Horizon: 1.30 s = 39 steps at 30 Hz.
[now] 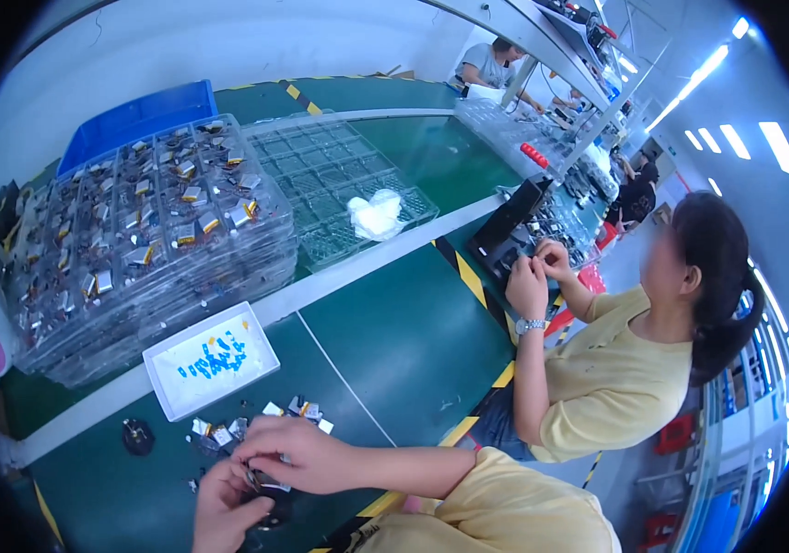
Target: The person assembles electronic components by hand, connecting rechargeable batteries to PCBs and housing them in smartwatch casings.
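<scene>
Close together at the lower middle, my left hand (219, 509) and my right hand (300, 453) are closed round a small part whose kind I cannot make out. Its dark, rounded edge (274, 512) shows beside the left thumb; fingers cover most of the rest. Just beyond my hands lies a loose group of small silver battery cells with yellow tape and wires (219, 433). To the left, a black round part (137, 436) lies on the green bench mat (385, 359). Farther off, a white tray (166, 399) holds several small blue pieces.
A tall stack of clear plastic trays (164, 276) with wired cells stands far left, before a blue bin (141, 120). Beside it a clear compartment tray (321, 175) bears a white wad (375, 216). A co-worker (606, 369) sits close on the right, handling parts by a black box (511, 226).
</scene>
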Available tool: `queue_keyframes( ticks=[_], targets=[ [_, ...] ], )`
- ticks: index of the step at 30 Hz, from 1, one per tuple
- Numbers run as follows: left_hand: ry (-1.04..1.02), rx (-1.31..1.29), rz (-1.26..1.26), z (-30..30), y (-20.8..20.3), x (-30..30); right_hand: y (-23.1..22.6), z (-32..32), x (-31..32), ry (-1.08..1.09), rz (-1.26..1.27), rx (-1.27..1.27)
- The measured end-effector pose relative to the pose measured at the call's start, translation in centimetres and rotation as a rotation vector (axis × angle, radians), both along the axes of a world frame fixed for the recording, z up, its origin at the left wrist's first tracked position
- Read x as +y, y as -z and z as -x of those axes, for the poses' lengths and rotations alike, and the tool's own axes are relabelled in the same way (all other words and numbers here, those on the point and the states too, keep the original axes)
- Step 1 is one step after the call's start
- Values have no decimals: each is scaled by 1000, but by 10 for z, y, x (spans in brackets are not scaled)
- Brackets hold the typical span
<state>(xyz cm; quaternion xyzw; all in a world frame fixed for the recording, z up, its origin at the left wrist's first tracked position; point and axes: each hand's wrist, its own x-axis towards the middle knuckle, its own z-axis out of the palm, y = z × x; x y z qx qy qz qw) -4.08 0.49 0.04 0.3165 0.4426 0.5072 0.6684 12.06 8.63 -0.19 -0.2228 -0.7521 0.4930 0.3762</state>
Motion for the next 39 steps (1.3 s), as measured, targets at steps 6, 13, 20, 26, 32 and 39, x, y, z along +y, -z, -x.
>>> queue_keyframes(
  ticks=[6, 13, 20, 26, 32, 39],
  targets=[
    [1, 545, -105, 2, 4, 1, -8, -2, -7, 34, -116, -91],
    [-6, 363, 48, 15, 7, 8, -3, 0, -8, 113, -324, -141],
    [-146, -347, 334, 11, -14, 4, -1, -1, -7, 160, -395, -88],
    [-27, -137, 197, 6, -17, 2, 1, 2, -7, 180, -339, -61],
    [211, 253, -77, 21, -5, -1, -3, 4, -6, -179, 399, 117],
    [-8, 280, -13, 16, 8, 1, 16, 9, 1, -183, 758, 176]
  ],
)
